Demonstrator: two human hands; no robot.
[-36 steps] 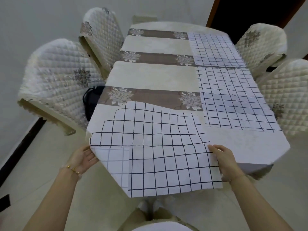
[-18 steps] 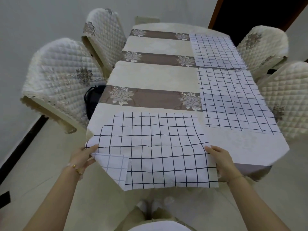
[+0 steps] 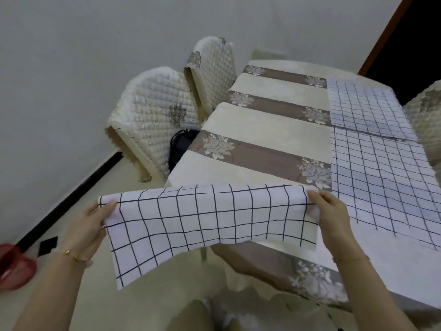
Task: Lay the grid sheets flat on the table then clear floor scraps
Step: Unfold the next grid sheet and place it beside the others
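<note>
Grey walls and a pale tiled floor surround me, with a long table under a cream tablecloth banded in brown floral stripes running away toward one o'clock. Nearest to me, I hold a white sheet with a black grid lifted off the table's near corner, stretched between both hands and sagging so its lower left corner hangs over the floor at seven o'clock. My left hand, with a gold bracelet at the wrist, has its fingers closed on the sheet's left edge at nine o'clock; my right hand pinches the right edge at three o'clock, thumb on top. At eight o'clock, low by the frame edge, sits a blurred red object I cannot identify. Farther out, at two o'clock, a second large-checked grid sheet lies flat on the cloth, and beyond it a finer-checked grid sheet lies flat, their edges touching. Two quilted cream chairs stand at eleven o'clock, a dark bag between them and the table.
</note>
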